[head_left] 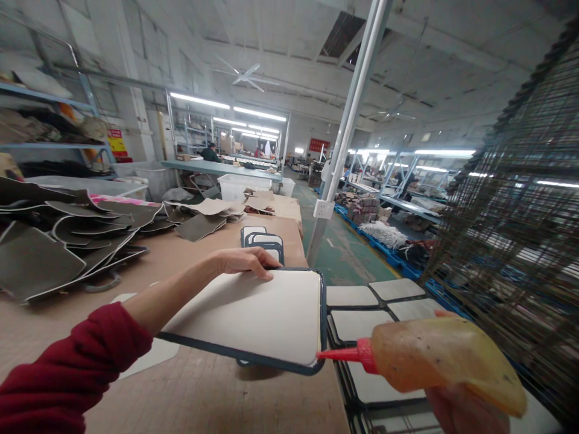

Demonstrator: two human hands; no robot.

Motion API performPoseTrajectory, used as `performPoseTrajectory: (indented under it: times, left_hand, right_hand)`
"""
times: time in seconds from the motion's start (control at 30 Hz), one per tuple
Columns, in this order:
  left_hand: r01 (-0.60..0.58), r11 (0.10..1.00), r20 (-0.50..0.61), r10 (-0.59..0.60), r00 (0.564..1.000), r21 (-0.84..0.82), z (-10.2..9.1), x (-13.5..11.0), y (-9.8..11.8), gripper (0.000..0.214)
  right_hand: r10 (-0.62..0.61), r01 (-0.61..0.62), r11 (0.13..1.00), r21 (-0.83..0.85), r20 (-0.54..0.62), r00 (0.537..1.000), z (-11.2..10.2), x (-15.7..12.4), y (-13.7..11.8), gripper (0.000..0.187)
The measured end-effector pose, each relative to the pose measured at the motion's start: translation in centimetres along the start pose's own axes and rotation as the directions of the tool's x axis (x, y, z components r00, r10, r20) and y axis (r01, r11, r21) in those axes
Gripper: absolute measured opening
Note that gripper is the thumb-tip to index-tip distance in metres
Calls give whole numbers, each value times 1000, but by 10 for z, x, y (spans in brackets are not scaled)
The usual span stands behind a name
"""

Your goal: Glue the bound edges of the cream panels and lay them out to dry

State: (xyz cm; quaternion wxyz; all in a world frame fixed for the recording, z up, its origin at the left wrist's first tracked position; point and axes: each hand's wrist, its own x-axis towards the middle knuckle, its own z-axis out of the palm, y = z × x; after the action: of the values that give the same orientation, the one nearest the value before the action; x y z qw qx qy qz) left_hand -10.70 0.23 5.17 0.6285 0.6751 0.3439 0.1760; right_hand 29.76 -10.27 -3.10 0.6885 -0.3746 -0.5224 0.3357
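My left hand (246,262) grips the far edge of a flat white panel with a dark blue border (253,313), thumb on top, and holds it tilted above the table. In my right hand (465,407) is a yellowish glue bottle (438,355) with a red nozzle, lying sideways. The nozzle's tip meets the panel's near right corner, at the inside of the dark border. A thin shiny line runs along the panel's right edge. The bottle hides most of my right hand's fingers.
Similar bordered panels (359,325) lie in rows on the right. A small stack of bordered pieces (262,238) sits beyond my left hand. Dark grey sheets (81,241) are heaped on the left of the brown table (217,386). A metal post (337,138) and wire racks (525,199) stand at right.
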Motion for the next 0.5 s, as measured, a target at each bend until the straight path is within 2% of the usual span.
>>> performPoseTrajectory:
  times: [0.13, 0.23, 0.4, 0.5]
  left_hand:
    - [-42, 999, -17, 41, 999, -18, 1, -1, -4, 46]
    - [-30, 999, -35, 29, 999, -23, 1, -1, -6, 48]
    - [-3, 1000, -63, 1, 998, -23, 2, 0, -5, 48]
    - [-19, 999, -80, 16, 997, -40, 0, 1, -7, 47]
  right_hand:
    - [19, -16, 999, 33, -75, 997, 6, -5, -11, 68]
    - [18, -14, 999, 36, -117, 993, 8, -6, -12, 66]
    - [-48, 52, 998, 47, -96, 994, 1, 3, -4, 57]
    - [-51, 52, 999, 11, -98, 994, 2, 2, -2, 60]
